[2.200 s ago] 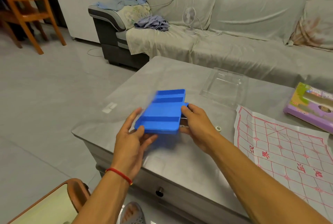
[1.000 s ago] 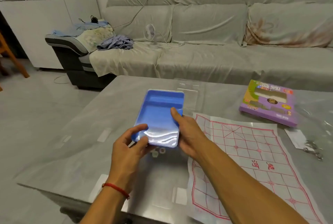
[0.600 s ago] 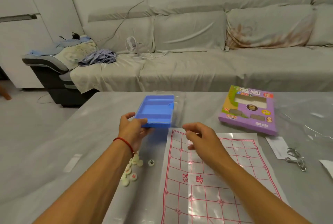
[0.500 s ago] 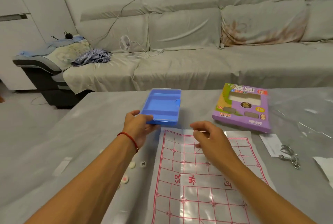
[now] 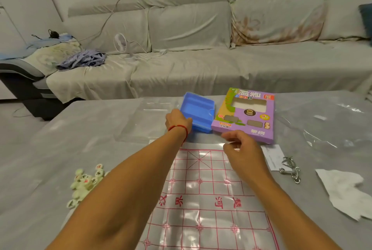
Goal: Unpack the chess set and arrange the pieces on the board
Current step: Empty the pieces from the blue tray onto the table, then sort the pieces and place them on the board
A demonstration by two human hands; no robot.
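Behind the grey tabletop (image 5: 100,129) a long cloth-covered sofa (image 5: 201,68) is filling the background, with a small fan (image 5: 120,42) and a heap of striped clothing (image 5: 83,59) lying on its seat.

On the tabletop, the left hand (image 5: 178,120) is reaching to the far side and gripping the near left corner of the blue tray (image 5: 198,111), which is sitting just beside, and seemingly touching, the purple box (image 5: 247,116). Its grip is closed around the tray's edge, probably because the emptied tray is being parked with the packaging, clear of the playing area. A clear plastic lid (image 5: 149,120) is lying flat to the left of the tray.

The right hand (image 5: 241,147) is hovering over the far edge of the board sheet (image 5: 201,199), fingers loosely curled; whether they are pinching the sheet's glossy edge I cannot tell. It looks ready to flatten or steady the thin sheet, which is showing ripples and glare.

The pieces (image 5: 86,181) are lying in a loose pile on the tabletop, left of the board and partly hidden by the left forearm, none yet on the grid. They seem kept close to the board's side for easy picking.

To the right, a metal ring puzzle (image 5: 290,169), a paper slip (image 5: 272,156) and a crumpled tissue (image 5: 346,191) are lying well off the board.
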